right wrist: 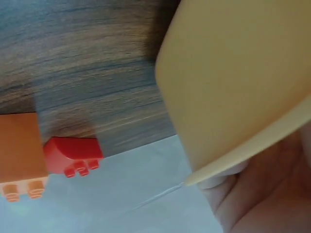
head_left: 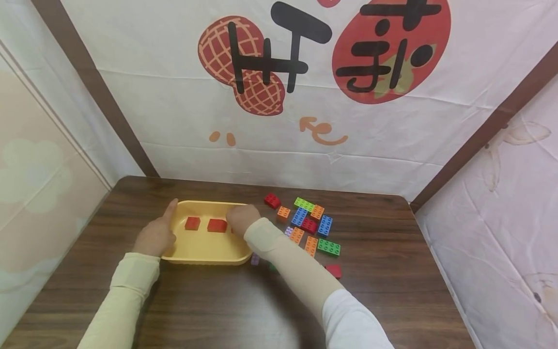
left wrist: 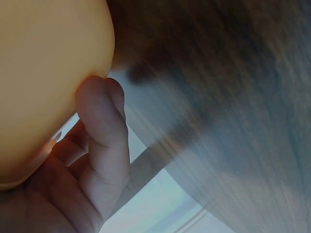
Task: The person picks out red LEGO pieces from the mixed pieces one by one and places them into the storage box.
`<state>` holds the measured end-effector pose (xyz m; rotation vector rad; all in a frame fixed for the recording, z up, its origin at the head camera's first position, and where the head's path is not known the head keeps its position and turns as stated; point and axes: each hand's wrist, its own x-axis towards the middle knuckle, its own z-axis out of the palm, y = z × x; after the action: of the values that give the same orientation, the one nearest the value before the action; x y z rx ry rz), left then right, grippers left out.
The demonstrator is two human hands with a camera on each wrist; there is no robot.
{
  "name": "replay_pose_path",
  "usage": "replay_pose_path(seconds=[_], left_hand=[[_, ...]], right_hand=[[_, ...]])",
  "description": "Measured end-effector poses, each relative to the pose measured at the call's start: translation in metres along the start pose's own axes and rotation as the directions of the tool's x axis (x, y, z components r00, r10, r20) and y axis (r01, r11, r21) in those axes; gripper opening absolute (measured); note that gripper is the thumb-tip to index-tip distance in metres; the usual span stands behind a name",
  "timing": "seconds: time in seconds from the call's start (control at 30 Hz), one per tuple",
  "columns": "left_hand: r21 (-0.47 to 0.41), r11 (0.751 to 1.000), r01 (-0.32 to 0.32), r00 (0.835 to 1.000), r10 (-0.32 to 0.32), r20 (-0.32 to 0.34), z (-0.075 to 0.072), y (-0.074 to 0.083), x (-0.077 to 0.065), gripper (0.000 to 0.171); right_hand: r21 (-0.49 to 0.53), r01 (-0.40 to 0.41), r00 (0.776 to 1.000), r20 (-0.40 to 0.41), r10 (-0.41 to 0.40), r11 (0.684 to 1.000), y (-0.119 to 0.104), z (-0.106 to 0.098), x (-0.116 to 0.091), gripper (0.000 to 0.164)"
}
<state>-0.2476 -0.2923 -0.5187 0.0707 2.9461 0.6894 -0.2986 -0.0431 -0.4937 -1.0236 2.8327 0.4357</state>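
A yellow tray (head_left: 205,249) lies on the table, with two red bricks (head_left: 193,223) apart from each other inside it. My left hand (head_left: 153,236) grips the tray's left side; the index finger stretches along the edge. In the left wrist view the thumb (left wrist: 103,116) lies against the tray's outer wall (left wrist: 43,73). Reaching over the tray's right side, my right hand (head_left: 243,219) curls its fingers round another red brick (head_left: 234,230), mostly hidden beneath them. The tray wall hides the fingertips in the right wrist view.
Loose bricks in several colours lie right of the tray, among them a blue brick (head_left: 324,225), a green brick (head_left: 329,247) and an orange brick (head_left: 284,213). My right forearm passes over some of them. A printed cloth (head_left: 174,121) hangs behind the wooden table (head_left: 379,271).
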Motion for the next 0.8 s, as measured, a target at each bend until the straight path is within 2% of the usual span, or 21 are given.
replay_pose_path(seconds=[0.07, 0.23, 0.33, 0.5, 0.6, 0.7, 0.8], left_hand=[[0.002, 1.000, -0.002, 1.000, 0.002, 0.006, -0.001, 0.002, -0.001, 0.105], [0.009, 1.000, -0.005, 1.000, 0.005, 0.006, -0.002, 0.005, -0.002, 0.105], [0.012, 1.000, -0.007, 1.000, 0.007, 0.001, -0.003, 0.004, -0.003, 0.105], [0.013, 0.999, -0.031, 0.999, 0.031, -0.018, -0.001, 0.002, -0.005, 0.103], [0.013, 0.999, -0.039, 0.999, 0.039, -0.027, -0.001, 0.002, -0.005, 0.102], [0.016, 0.999, -0.042, 0.999, 0.043, -0.034, -0.001, 0.003, -0.005, 0.101], [0.012, 0.999, -0.038, 0.999, 0.038, -0.031, -0.002, 0.004, -0.004, 0.102]], right_hand=[[-0.023, -0.011, 1.000, 0.011, 0.011, 1.000, -0.002, 0.001, -0.001, 0.012], [0.008, -0.039, 0.998, 0.052, 0.038, 0.999, -0.005, -0.003, -0.001, 0.014], [0.027, -0.036, 0.999, 0.042, 0.034, 0.999, -0.006, -0.005, -0.003, 0.014], [0.090, -0.003, 0.999, -0.054, 0.008, 0.996, -0.001, -0.002, -0.004, 0.014], [0.144, 0.018, 0.994, -0.109, -0.002, 0.989, 0.008, -0.004, -0.008, 0.023], [0.189, 0.030, 0.985, -0.172, 0.003, 0.982, 0.021, -0.006, -0.013, 0.031], [0.218, 0.032, 0.968, -0.250, 0.025, 0.975, 0.036, -0.003, -0.018, 0.028]])
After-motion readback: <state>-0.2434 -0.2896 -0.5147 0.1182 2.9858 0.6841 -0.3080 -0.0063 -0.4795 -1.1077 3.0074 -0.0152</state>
